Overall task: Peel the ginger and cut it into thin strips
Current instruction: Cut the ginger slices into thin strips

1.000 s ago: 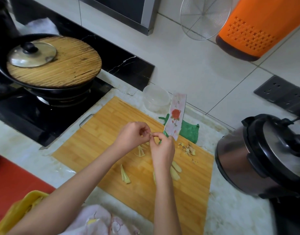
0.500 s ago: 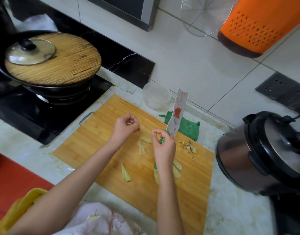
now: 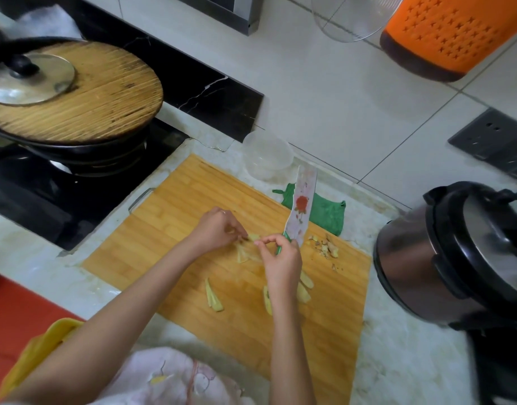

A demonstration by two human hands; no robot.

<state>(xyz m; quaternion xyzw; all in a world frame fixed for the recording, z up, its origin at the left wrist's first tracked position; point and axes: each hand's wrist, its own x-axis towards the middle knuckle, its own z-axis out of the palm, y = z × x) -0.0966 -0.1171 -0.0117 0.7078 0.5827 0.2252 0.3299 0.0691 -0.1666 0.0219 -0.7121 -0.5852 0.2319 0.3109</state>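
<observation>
On the wooden cutting board (image 3: 169, 229) lie pale yellow ginger slices: one pair (image 3: 213, 296) at the lower left, others (image 3: 305, 285) beside my right wrist. My left hand (image 3: 216, 229) pinches a ginger piece (image 3: 253, 237) at the board's middle. My right hand (image 3: 280, 258) grips the green handle of a knife; its white blade with a red flower (image 3: 302, 204) points up and away, and the thumb and forefinger reach toward the same ginger piece. A heap of brown peel scraps (image 3: 324, 247) lies to the right of the blade.
A wok with a wooden lid (image 3: 85, 92) sits on the black stove at left. A clear plastic bowl (image 3: 267, 154) and green cloth (image 3: 327, 213) lie behind the board. A pressure cooker (image 3: 456, 255) stands at right, an orange container (image 3: 456, 33) hangs on the wall.
My left hand drew away to the left, then came back to the ginger piece by my right fingertips. The knife blade stayed raised in my right hand.
</observation>
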